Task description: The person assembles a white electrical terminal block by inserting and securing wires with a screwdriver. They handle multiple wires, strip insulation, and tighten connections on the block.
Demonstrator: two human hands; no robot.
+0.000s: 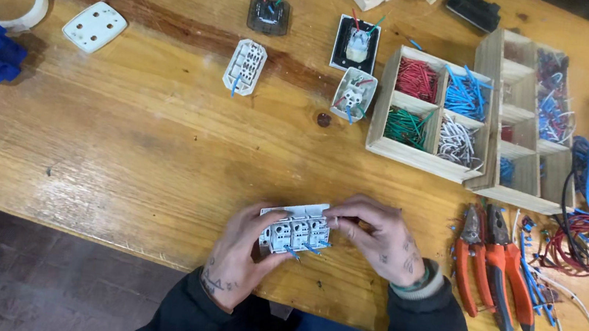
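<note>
Your left hand (236, 255) and right hand (378, 238) both clamp the switch block (294, 230); its long axis runs left-right between them, near the table (126, 146) edge.

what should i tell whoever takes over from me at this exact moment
Left hand: grips the left end of the white three-module switch assembly, back side up.
Right hand: fingers on its right end and top edge.
The assembly sits near the front edge of the wooden table, with short blue wires in its terminals.
Done: blue jumpers are in along the lower row.
Left: whether every terminal is wired cannot be told.
Nearby: orange-handled pliers to the right, the wooden tray of cut wires behind, three other switch units further back.
</note>
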